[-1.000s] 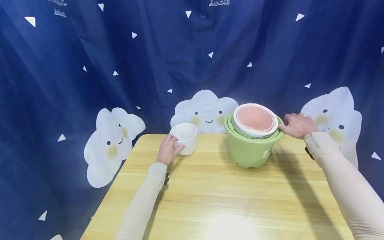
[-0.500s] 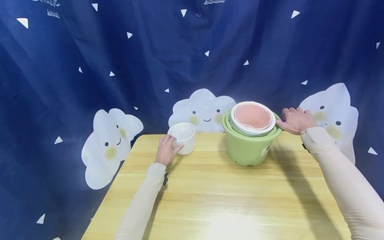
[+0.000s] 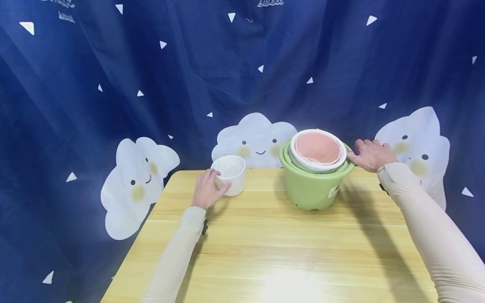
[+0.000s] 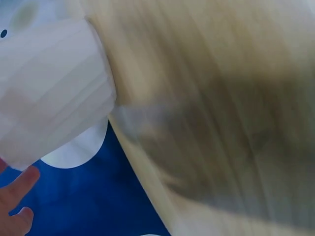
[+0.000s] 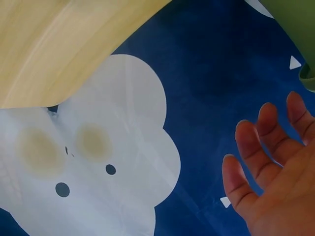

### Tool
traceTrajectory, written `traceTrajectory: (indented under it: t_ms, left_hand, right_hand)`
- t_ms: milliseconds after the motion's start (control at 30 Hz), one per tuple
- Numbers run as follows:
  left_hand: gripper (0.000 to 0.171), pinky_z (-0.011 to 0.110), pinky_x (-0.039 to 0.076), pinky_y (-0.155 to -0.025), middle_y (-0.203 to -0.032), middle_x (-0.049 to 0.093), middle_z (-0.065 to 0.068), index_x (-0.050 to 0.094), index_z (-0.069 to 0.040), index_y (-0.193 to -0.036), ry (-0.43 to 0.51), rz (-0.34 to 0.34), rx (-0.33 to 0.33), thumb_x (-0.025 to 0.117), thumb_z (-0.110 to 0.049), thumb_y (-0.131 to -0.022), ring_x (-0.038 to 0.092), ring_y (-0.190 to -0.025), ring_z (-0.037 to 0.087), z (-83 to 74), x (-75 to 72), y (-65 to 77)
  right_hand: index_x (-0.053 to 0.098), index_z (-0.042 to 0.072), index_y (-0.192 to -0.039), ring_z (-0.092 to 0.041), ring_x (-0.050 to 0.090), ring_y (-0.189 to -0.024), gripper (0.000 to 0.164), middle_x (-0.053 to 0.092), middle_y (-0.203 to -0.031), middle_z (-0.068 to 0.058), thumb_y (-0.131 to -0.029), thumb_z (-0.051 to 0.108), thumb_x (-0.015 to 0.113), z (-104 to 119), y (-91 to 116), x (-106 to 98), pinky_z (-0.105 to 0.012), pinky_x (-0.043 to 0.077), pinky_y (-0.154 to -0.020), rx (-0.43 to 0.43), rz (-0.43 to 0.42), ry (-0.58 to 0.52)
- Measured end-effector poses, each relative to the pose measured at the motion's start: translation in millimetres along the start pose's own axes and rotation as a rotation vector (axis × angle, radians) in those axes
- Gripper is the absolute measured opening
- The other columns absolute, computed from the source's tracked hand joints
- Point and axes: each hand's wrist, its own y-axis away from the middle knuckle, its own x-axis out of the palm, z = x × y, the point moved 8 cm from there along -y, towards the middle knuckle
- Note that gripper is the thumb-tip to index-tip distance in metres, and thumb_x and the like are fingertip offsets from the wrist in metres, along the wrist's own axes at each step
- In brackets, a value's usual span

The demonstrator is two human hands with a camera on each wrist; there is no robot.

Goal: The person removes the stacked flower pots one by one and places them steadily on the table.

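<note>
A small white flowerpot (image 3: 235,183) stands upright near the table's back left. My left hand (image 3: 208,189) is at its left side, the fingers by the rim and the thumb near the front wall. In the left wrist view, its faceted white wall fills the upper left, with spread fingers (image 4: 19,189) at its lower edge. At the back right, a green flowerpot (image 3: 308,191) holds a nested stack: a white-rimmed pot (image 3: 318,167) with a pink pot (image 3: 317,147) inside. My right hand (image 3: 372,155) is beside the green rim, thumb toward it, fingers loosely extended in the right wrist view.
The wooden table (image 3: 242,248) reaches from the front to the curtain, with glare near its front. A navy curtain (image 3: 212,63) with white clouds and triangles hangs right behind the table's back edge. Shadows of both arms fall on the wood.
The head view has shifted slightly. My left hand has drawn a little to the left relative to the small white pot. The right hand stays beside the green pot. The pots keep their places.
</note>
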Motion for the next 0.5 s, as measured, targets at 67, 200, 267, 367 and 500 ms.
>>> traceTrajectory:
  t_ms: [67,200,267,367,500]
  left_hand:
    - [0.057,0.050,0.046,-0.096,-0.120,0.063,0.013,0.063,-0.006,-0.114,-0.004,-0.003,-0.012,0.072,-0.055,-0.088,0.061,-0.105,0.037,1.4,-4.6,-2.3]
    - [0.059,0.056,0.042,-0.107,-0.125,0.061,0.015,0.063,-0.004,-0.118,-0.003,-0.015,-0.022,0.068,-0.056,-0.091,0.060,-0.112,0.040,-1.0,-17.1,-11.0]
    - [0.057,0.061,0.039,-0.113,-0.125,0.062,0.015,0.064,-0.004,-0.118,0.001,-0.029,-0.011,0.066,-0.055,-0.092,0.059,-0.116,0.040,-4.4,-23.5,-16.7]
    - [0.054,0.067,0.035,-0.115,-0.124,0.063,0.015,0.066,-0.004,-0.117,0.015,-0.068,0.028,0.067,-0.053,-0.092,0.059,-0.117,0.040,-12.5,-32.5,-26.8]
    - [0.052,0.067,0.033,-0.117,-0.125,0.064,0.012,0.067,-0.007,-0.117,0.036,-0.063,0.082,0.067,-0.052,-0.093,0.059,-0.121,0.038,-31.8,-42.3,-44.3]
  right_hand:
    - [0.057,0.004,-0.109,-0.048,0.057,-0.106,0.057,0.063,-0.112,-0.024,-0.100,0.057,0.038,0.3,-0.1,0.8,-0.058,0.042,-0.077,0.000,0.000,-0.003]
    - [0.057,0.004,-0.110,-0.048,0.056,-0.108,0.057,0.062,-0.114,-0.025,-0.101,0.057,0.038,1.1,1.0,-0.4,-0.058,0.042,-0.077,0.005,-0.001,-0.013]
    - [0.057,0.004,-0.109,-0.048,0.056,-0.108,0.057,0.062,-0.114,-0.025,-0.101,0.057,0.038,1.4,1.2,-0.8,-0.059,0.041,-0.077,0.005,-0.002,-0.017]
    - [0.056,0.004,-0.109,-0.048,0.056,-0.108,0.057,0.062,-0.113,-0.024,-0.101,0.057,0.037,1.5,0.7,-0.1,-0.059,0.041,-0.077,0.004,-0.003,-0.025]
    - [0.057,0.004,-0.110,-0.048,0.055,-0.109,0.056,0.062,-0.115,-0.025,-0.100,0.056,0.038,1.8,1.3,0.5,-0.059,0.041,-0.078,0.005,-0.007,-0.036]
